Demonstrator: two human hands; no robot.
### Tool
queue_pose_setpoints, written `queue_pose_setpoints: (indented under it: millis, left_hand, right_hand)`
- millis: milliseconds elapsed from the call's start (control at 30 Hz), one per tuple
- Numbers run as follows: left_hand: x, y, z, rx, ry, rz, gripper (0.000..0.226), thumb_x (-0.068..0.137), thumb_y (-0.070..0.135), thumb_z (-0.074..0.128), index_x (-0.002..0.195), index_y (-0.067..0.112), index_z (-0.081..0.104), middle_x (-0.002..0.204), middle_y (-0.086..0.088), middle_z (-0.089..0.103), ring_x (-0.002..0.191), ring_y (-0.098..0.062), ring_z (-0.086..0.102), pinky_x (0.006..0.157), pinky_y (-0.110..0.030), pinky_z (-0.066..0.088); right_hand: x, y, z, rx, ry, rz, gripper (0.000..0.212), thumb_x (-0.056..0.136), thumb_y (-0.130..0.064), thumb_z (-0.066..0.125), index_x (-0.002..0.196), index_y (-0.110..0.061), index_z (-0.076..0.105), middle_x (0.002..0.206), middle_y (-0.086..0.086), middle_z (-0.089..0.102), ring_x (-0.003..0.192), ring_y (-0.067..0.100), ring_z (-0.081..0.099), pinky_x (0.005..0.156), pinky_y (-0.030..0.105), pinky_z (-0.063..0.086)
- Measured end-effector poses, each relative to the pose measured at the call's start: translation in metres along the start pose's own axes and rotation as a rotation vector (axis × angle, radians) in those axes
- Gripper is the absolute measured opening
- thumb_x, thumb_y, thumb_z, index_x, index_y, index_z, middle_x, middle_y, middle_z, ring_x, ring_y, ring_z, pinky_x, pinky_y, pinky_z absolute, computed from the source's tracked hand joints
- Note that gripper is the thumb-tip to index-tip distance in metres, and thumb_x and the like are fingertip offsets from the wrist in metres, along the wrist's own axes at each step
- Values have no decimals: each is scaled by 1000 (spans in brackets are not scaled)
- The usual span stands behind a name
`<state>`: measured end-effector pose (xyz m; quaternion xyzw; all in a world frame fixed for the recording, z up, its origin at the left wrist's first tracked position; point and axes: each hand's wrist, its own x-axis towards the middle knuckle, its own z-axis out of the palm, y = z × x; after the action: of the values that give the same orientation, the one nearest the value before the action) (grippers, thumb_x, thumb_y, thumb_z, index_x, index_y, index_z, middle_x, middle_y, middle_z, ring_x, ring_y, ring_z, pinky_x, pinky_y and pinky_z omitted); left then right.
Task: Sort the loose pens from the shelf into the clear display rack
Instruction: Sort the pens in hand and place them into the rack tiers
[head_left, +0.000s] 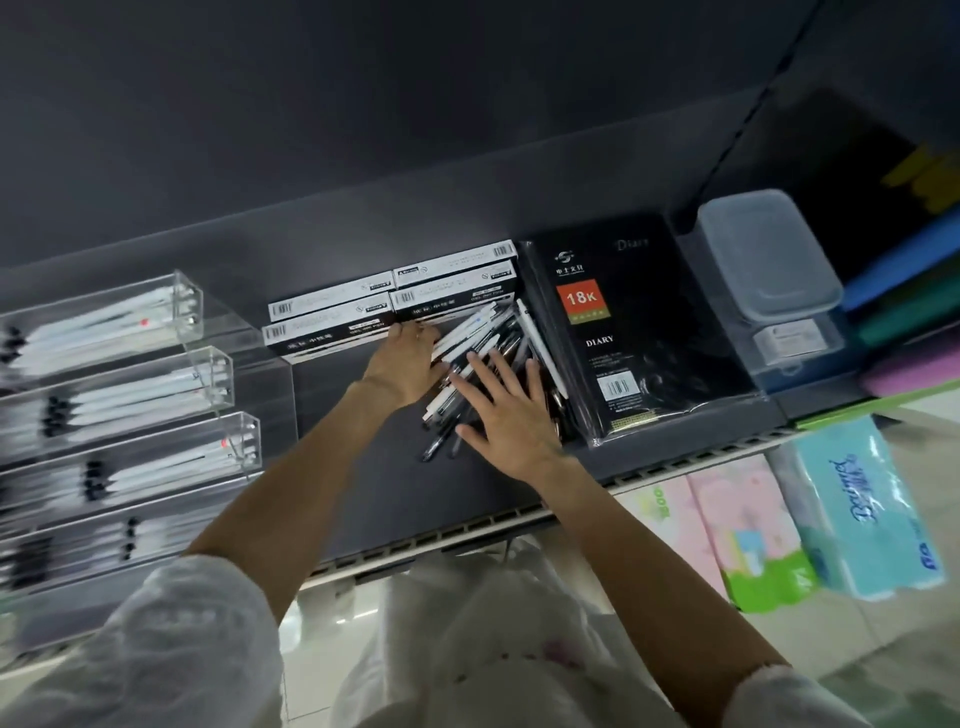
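The pens (483, 358) lie heaped on the shelf (363, 467) between the boxes (389, 306) and the diary (623, 338), right of the rack (130, 395). The right hand (506, 410) rests on them, fingers spread flat; the left hand (408, 358) curls at the heap's left edge. Pens look light, stiff and slick, likely to roll; best gathered mid-barrel in a bundle.

The clear glossy plastic display rack (156, 364) glints beside a matt dark grey shelf (363, 493). The black diary (623, 338) sits in shiny film wrap; the translucent plastic lidded box (763, 249) looks frosted and smooth.
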<state>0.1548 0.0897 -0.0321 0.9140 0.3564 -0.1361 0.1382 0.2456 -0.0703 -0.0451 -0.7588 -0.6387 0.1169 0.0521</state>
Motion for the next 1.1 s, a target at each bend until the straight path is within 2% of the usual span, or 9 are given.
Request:
queue_pose_setpoints:
  millis: [233, 367, 433, 567, 633, 700, 867, 967, 1100]
  left_hand:
    - [3, -9, 1, -108, -105, -22, 49, 96, 33, 50, 134, 4, 39, 124, -19, 55, 113, -33, 52, 95, -40, 43]
    - [-11, -25, -8, -153, -199, -25, 43, 98, 38, 44, 131, 11, 43, 114, -12, 62, 101, -27, 59, 91, -42, 47]
    - [-27, -29, -17, -258, -198, -38, 33, 99, 36, 42, 121, 12, 48, 97, -7, 63, 82, -22, 60, 78, -36, 51]
    - [-70, -10, -34, -1039, -161, -135, 22, 101, 25, 43, 90, 11, 56, 73, 2, 52, 58, -10, 46, 52, -19, 44]
    - [-87, 5, -36, -1430, -182, -143, 25, 101, 23, 41, 95, 7, 59, 70, 3, 51, 54, -7, 44, 50, -17, 41]
    - [-98, 19, -34, -1661, -219, -157, 26, 100, 21, 41, 98, 5, 60, 67, 5, 52, 52, -5, 43, 47, -16, 40]
    - [-117, 46, -28, -1715, -290, -139, 24, 96, 20, 46, 103, 6, 64, 73, 3, 65, 56, -7, 55, 54, -18, 49]
    - [-126, 54, -28, -1703, -303, -123, 22, 96, 18, 47, 107, 10, 64, 94, -3, 74, 77, -14, 70, 68, -24, 56]
    - [-133, 57, -27, -1776, -323, -132, 28, 92, 20, 51, 115, 9, 62, 110, -8, 71, 96, -24, 70, 75, -29, 57]
  right_hand:
    - [0, 5, 11, 24, 27, -15, 59, 94, -48, 46, 146, -27, 30, 158, 2, 16, 146, 27, 3, 114, 56, 2]
    - [1, 5, 9, 23, -14, 12, 58, 96, -50, 38, 148, -30, 21, 159, -1, 4, 145, 23, -10, 115, 54, -5]
    - [2, 3, 6, 21, -25, 24, 58, 97, -49, 37, 149, -31, 18, 159, -2, 1, 145, 22, -13, 115, 53, -7]
    - [4, 0, -10, 257, 60, 56, 56, 97, -43, 42, 147, -26, 25, 157, -1, 18, 145, 19, 5, 116, 40, -1]
    - [5, -5, -29, 711, 146, 190, 52, 95, -39, 50, 142, -20, 38, 142, 1, 44, 133, 16, 36, 110, 29, 25]
    - [8, -11, -54, 1213, 135, 335, 44, 92, -36, 57, 131, -17, 51, 116, -5, 61, 107, 7, 56, 90, 19, 43]
    - [9, -7, -89, 1510, 21, 342, 28, 87, -26, 65, 108, -8, 62, 71, -8, 58, 51, 0, 44, 46, 10, 34]
    - [5, -7, -98, 1479, 21, 323, 27, 86, -20, 67, 106, -3, 62, 77, 6, 55, 44, 2, 36, 40, 13, 29]
    - [2, -4, -103, 1402, -18, 269, 25, 84, -17, 69, 108, -9, 64, 82, 8, 58, 44, 4, 36, 40, 17, 28]
